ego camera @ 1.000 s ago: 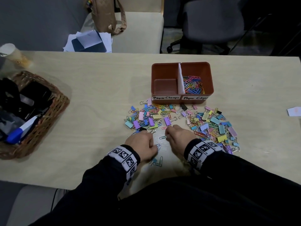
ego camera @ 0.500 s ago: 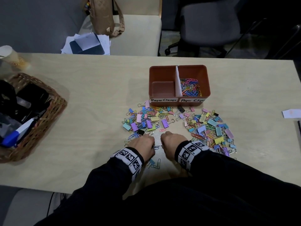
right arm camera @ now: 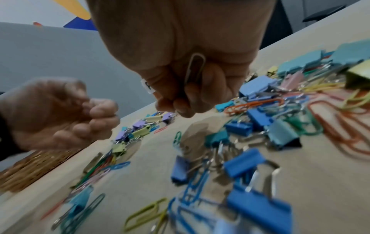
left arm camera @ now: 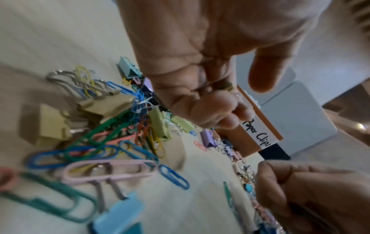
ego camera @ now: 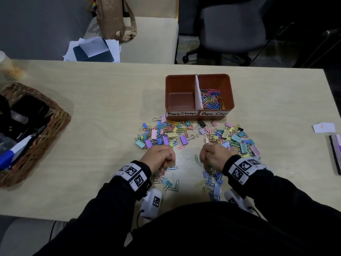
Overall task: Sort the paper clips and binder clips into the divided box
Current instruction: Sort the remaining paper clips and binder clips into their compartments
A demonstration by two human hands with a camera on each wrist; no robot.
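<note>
Office, swivel chair (ego camera: pixel 230 24), desk (ego camera: pixel 110 93), papers (ego camera: pixel 92 49)

Dim head view, blurred wrist views (edges warped), soft shadows

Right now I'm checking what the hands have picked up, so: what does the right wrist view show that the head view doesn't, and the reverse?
Only the right wrist view shows a silver paper clip held in the curled fingers of the right hand.

Only the head view shows inside the divided box: paper clips in its right compartment, the left one bare. It also shows the wicker basket contents.

Both show the left hand curled, the mixed clips loose on the table.
</note>
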